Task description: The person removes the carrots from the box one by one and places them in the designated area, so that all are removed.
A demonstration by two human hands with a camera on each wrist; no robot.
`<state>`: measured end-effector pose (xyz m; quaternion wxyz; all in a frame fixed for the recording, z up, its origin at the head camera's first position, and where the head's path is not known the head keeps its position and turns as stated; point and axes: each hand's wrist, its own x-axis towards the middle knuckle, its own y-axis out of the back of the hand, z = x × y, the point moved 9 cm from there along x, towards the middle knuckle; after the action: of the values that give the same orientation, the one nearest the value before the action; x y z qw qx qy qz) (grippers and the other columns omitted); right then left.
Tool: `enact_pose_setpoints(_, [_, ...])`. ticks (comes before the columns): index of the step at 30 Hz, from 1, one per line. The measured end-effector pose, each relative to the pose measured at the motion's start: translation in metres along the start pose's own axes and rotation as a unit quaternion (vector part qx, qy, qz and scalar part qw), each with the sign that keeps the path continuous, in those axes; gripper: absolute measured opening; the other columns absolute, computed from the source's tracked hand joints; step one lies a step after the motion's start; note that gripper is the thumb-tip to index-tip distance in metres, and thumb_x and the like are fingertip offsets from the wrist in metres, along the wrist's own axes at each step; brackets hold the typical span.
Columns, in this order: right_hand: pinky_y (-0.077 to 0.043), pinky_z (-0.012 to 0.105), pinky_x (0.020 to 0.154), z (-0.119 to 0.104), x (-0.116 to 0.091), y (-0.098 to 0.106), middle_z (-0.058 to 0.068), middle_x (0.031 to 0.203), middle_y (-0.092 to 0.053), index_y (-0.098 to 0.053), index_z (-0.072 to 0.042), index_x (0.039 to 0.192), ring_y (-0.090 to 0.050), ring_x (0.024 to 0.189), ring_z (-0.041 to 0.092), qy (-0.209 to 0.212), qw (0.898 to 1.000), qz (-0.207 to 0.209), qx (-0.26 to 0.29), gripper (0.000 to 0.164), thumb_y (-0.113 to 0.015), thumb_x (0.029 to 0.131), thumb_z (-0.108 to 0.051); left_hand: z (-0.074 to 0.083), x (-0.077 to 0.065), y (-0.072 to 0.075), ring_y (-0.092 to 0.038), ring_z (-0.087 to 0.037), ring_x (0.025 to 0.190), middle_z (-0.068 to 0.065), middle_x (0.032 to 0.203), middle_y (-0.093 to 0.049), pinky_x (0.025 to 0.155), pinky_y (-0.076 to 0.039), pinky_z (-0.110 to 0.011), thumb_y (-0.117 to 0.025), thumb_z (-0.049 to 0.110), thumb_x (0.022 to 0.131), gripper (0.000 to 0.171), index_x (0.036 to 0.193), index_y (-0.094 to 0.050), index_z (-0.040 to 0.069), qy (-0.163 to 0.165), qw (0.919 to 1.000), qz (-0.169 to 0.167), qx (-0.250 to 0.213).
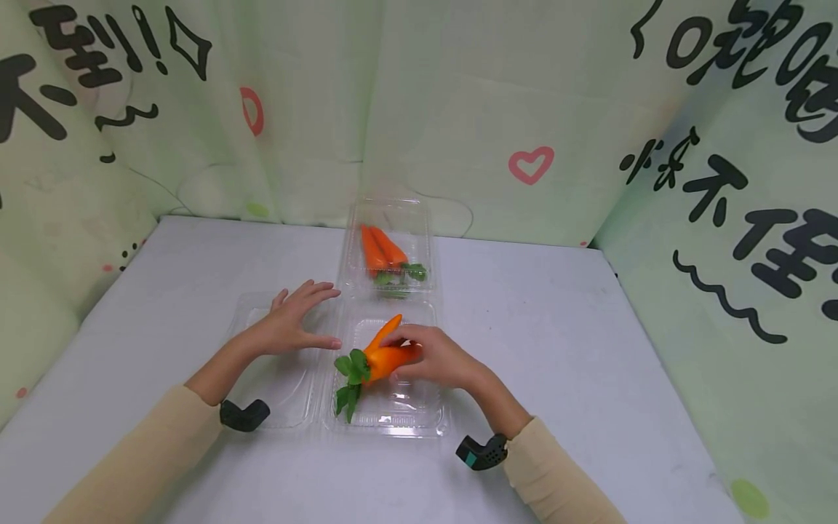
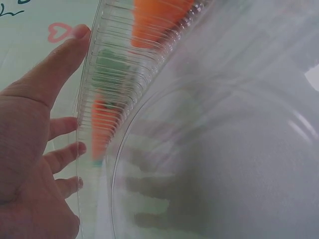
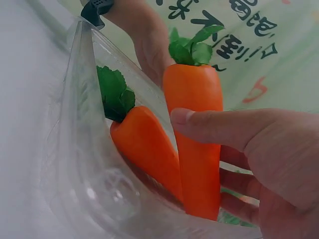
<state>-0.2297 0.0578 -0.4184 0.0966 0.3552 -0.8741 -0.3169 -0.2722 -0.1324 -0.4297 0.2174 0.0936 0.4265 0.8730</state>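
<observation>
The right hand [image 1: 435, 356] is pinching a carrot [image 1: 389, 362] over the clear container [image 1: 419, 428], its long axis running crosswise, leafy end pointing toward the left hand [image 1: 293, 322], which is hovering spread-fingered alongside; another carrot [image 1: 384, 332] is lying partly beneath.

Near box [image 1: 419, 415] on table [image 1: 537, 327]; one carrot [image 3: 142, 137] inside, second carrot [image 3: 197, 169] in right hand [image 1: 435, 356] over it. Far box [image 1: 419, 225] behind, two carrots [image 1: 389, 247] inside. Tray [image 1: 288, 400] left of near box

Room over table [image 1: 556, 327] at right, tray walls [image 1: 402, 431] and farther box [image 1: 417, 227] obstructing
</observation>
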Motion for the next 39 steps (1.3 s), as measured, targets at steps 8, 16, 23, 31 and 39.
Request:
enact_pose_setpoints(8, [-0.052, 0.037, 0.094, 0.002, 0.001, 0.008, -0.002, 0.115, -0.066, -0.063, -0.018, 0.118, -0.059, 0.107, 0.016, 0.006, 0.998, 0.046, 0.037, 0.039, -0.077, 0.082, -0.017, 0.000, 0.001, 0.000, -0.014, -0.044, 0.146, -0.016, 0.155, -0.031, 0.110, 0.003, -0.074, -0.078, 0.046, 0.075, 0.088, 0.146, -0.040, 0.010, -0.003, 1.0000, 0.000, 0.002])
enact_pose_setpoints(16, [-0.053, 0.043, 0.094, 0.004, 0.000, 0.018, 0.005, 0.120, -0.064, -0.059, -0.010, 0.123, -0.060, 0.108, 0.021, 0.005, 0.993, 0.097, 0.064, 0.041, -0.073, 0.085, -0.014, -0.002, 0.001, -0.001, -0.012, -0.044, 0.147, -0.017, 0.156, -0.030, 0.111, 0.004, -0.073, -0.078, 0.048, 0.075, 0.089, 0.147, -0.039, 0.011, 0.012, 0.9999, -0.006, 0.001])
enact_pose_setpoints(23, [-0.053, 0.043, 0.095, 0.003, 0.000, 0.023, 0.010, 0.122, -0.064, -0.057, -0.007, 0.125, -0.062, 0.106, 0.022, 0.008, 0.988, 0.126, 0.091, 0.044, -0.073, 0.085, -0.014, -0.002, 0.002, -0.001, -0.012, -0.044, 0.147, -0.017, 0.156, -0.029, 0.111, 0.004, -0.073, -0.078, 0.049, 0.074, 0.090, 0.147, -0.039, 0.012, 0.016, 0.9998, -0.007, 0.006])
enact_pose_setpoints(31, [-0.054, 0.044, 0.095, 0.002, -0.002, 0.027, 0.011, 0.121, -0.063, -0.055, -0.007, 0.127, -0.061, 0.108, 0.023, 0.012, 0.985, 0.145, 0.094, 0.045, -0.072, 0.086, -0.014, -0.002, 0.002, 0.000, -0.012, -0.045, 0.146, -0.017, 0.156, -0.029, 0.111, 0.004, -0.073, -0.078, 0.049, 0.075, 0.090, 0.147, -0.039, 0.012, 0.013, 0.9999, -0.009, 0.007])
enact_pose_setpoints(39, [-0.054, 0.044, 0.094, 0.001, -0.005, 0.034, 0.011, 0.121, -0.063, -0.056, -0.007, 0.128, -0.060, 0.109, 0.024, 0.011, 0.980, 0.162, 0.116, 0.045, -0.072, 0.086, -0.012, -0.002, 0.001, 0.000, -0.013, -0.046, 0.146, -0.017, 0.155, -0.030, 0.110, 0.003, -0.074, -0.078, 0.049, 0.075, 0.089, 0.146, -0.040, 0.011, 0.004, 1.0000, -0.006, 0.004])
